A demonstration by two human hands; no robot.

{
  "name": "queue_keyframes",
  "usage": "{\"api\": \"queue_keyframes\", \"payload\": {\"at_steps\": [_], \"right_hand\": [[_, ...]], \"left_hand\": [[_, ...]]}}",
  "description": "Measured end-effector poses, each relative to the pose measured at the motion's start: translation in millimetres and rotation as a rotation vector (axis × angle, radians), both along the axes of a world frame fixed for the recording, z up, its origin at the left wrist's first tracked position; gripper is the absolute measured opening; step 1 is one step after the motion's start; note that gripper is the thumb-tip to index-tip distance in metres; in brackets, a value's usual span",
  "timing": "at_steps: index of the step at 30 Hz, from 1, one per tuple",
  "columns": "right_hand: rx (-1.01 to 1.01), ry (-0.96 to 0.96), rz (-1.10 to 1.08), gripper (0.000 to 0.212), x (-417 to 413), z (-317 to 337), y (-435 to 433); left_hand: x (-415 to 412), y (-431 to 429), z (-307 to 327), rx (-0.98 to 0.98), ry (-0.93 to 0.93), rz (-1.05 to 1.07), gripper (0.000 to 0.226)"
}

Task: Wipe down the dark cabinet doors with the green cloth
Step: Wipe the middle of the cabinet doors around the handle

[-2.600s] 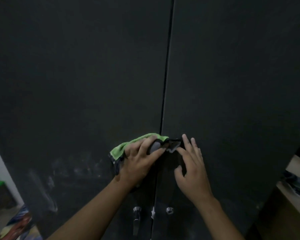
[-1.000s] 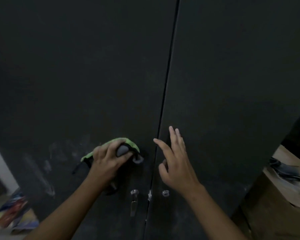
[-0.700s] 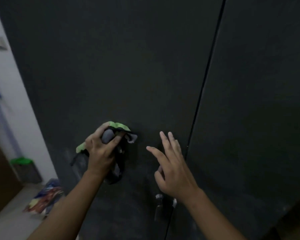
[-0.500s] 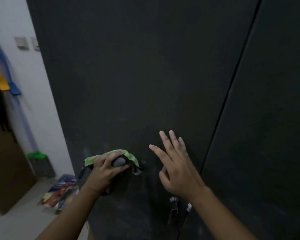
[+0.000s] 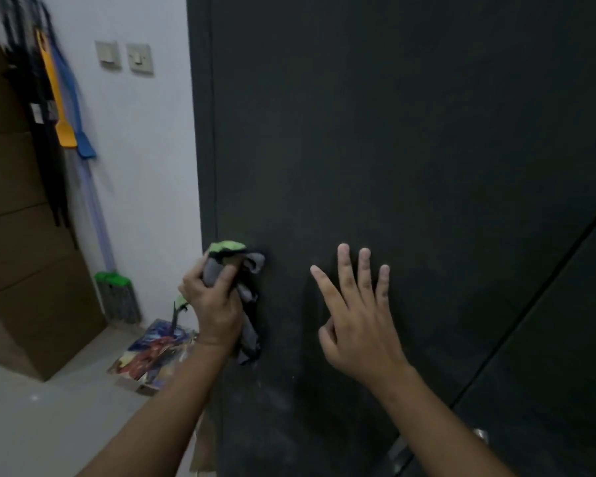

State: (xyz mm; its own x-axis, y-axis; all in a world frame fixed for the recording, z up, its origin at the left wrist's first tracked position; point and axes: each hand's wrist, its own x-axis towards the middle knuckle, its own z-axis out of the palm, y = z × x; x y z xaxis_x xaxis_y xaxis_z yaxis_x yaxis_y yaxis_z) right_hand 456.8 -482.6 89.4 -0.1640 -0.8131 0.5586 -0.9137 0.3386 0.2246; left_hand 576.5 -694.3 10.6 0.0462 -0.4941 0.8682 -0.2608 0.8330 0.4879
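Green cloth, bunched, gripped in left hand against left cabinet door near its outer edge; right hand spread-fingered beside it.

Two wall switches on white wall; yellow tool, blue tool hanging beside; green-headed mop below; colourful sheets on floor.
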Motion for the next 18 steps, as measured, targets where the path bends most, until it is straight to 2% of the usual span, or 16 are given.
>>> {"api": "queue_keyframes", "payload": {"at_steps": [6, 10, 13, 18], "right_hand": [[-0.078, 0.054, -0.034, 0.093, -1, -15, -11], [-0.133, 0.156, -0.035, 0.084, -10, -26, -15], [-0.197, 0.215, -0.01, 0.076, -19, -34, -19], [-0.257, 0.215, 0.033, 0.074, -23, -42, -24]], "left_hand": [[16, 17, -97, -0.004, -0.33, -0.097, 0.021], [23, 2, -106, 0.054, -0.399, -0.152, 0.026], [25, 5, -84, 0.077, -0.291, -0.138, 0.026], [6, 10, -69, 0.274, 0.101, -0.04, 0.027]]}}
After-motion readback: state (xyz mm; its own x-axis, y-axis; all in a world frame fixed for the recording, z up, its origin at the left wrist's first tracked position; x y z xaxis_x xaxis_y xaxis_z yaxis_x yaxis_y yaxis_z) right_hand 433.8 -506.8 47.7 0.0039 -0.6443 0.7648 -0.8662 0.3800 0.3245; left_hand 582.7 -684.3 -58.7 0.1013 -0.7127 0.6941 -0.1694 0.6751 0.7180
